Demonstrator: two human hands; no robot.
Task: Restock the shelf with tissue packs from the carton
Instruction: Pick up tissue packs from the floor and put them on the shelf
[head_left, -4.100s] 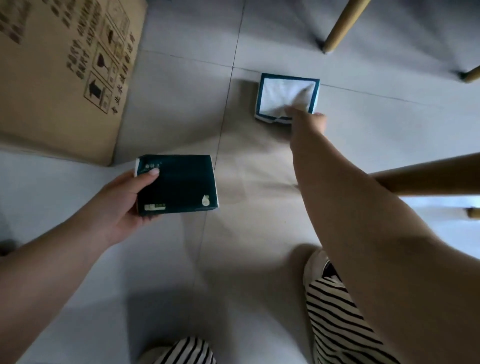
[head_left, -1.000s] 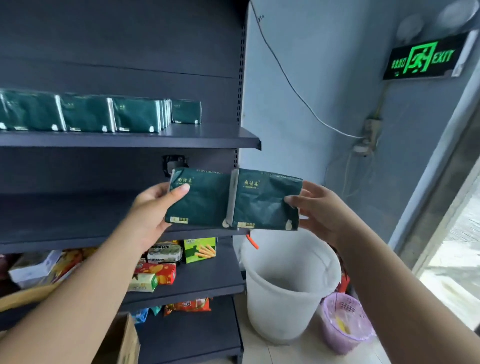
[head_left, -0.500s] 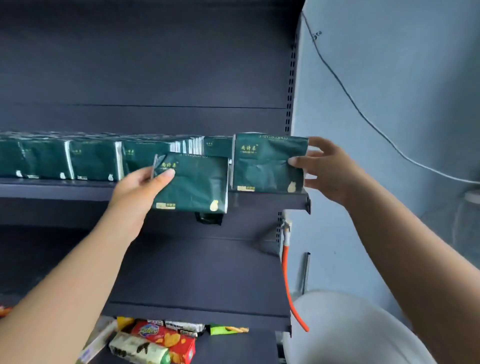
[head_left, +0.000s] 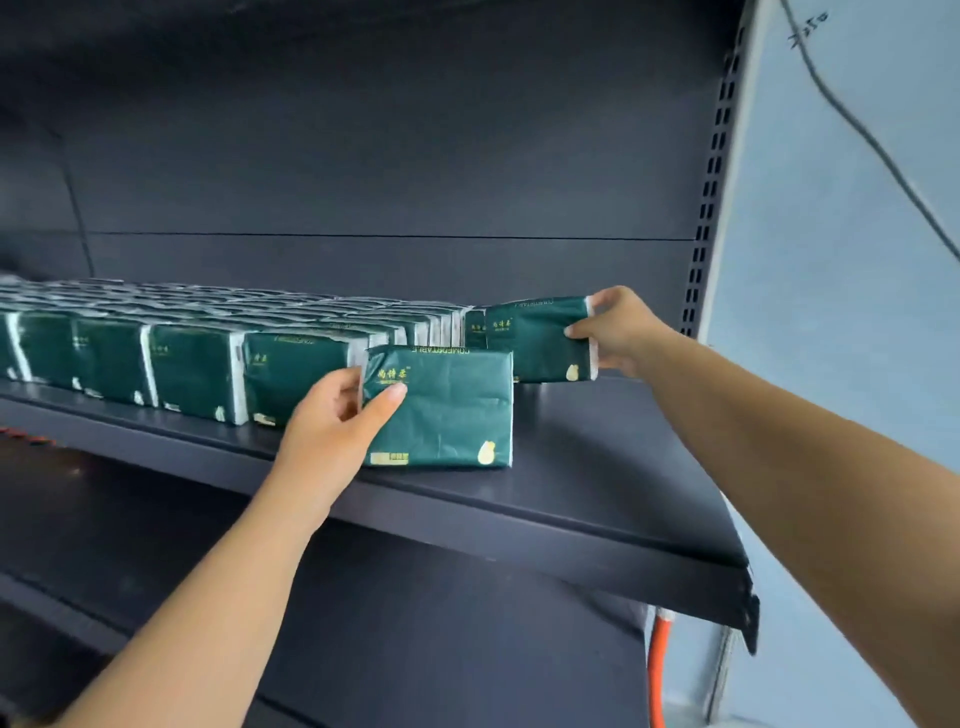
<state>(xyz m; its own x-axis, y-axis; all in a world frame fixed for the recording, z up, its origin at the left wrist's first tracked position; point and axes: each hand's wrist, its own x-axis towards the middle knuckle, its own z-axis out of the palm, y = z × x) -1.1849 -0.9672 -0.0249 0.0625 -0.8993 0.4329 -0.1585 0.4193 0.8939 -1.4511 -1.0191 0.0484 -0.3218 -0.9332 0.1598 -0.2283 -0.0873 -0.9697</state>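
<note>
My left hand (head_left: 332, 415) grips a dark green tissue pack (head_left: 447, 410) by its left end, upright at the front of the dark shelf board (head_left: 597, 467). My right hand (head_left: 615, 330) pinches a second green pack (head_left: 535, 338) by its right end, farther back on the same board, next to the packs standing there. Rows of identical green packs (head_left: 197, 364) fill the shelf from the left edge to about the middle. The carton is out of view.
The shelf's right part, in front of and right of the two held packs, is bare board. A perforated upright (head_left: 709, 171) closes the shelf on the right, with a pale blue wall (head_left: 841, 260) and a cable beyond. An orange hose (head_left: 658, 670) hangs below.
Both hands have carried their packs up and forward onto the shelf. The right pack went deeper, beside the back row; the left pack now stands at the front edge.
</note>
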